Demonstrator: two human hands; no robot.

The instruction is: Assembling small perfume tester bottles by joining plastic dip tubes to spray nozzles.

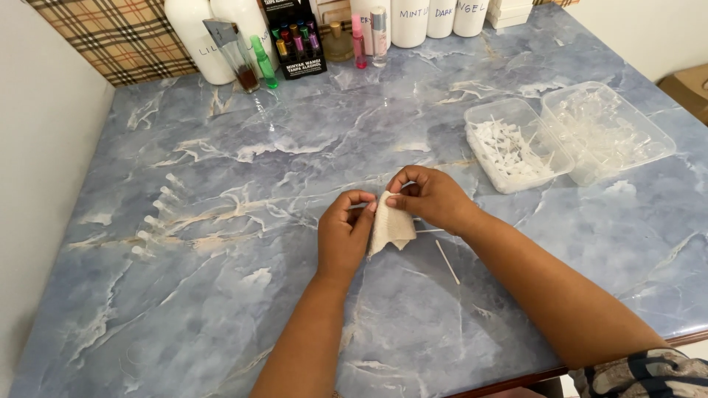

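Note:
My left hand (pixel 344 234) and my right hand (pixel 430 196) meet over the middle of the blue marbled table (pixel 221 295). Between them they pinch a small folded white cloth (pixel 391 225), the right fingers on its top edge, the left fingers on its left side. A thin white tube (pixel 447 262) lies on the table just below my right wrist. Another thin tube (pixel 428 231) pokes out from behind the cloth.
Two clear plastic tubs sit at the right: one (pixel 516 147) with several small white parts, the other (pixel 608 133) with clear parts. Several small clear vials (pixel 156 214) lie at the left. White bottles (pixel 198 37), a small spray bottle (pixel 262 63) and a black box of coloured vials (pixel 295 40) line the back edge.

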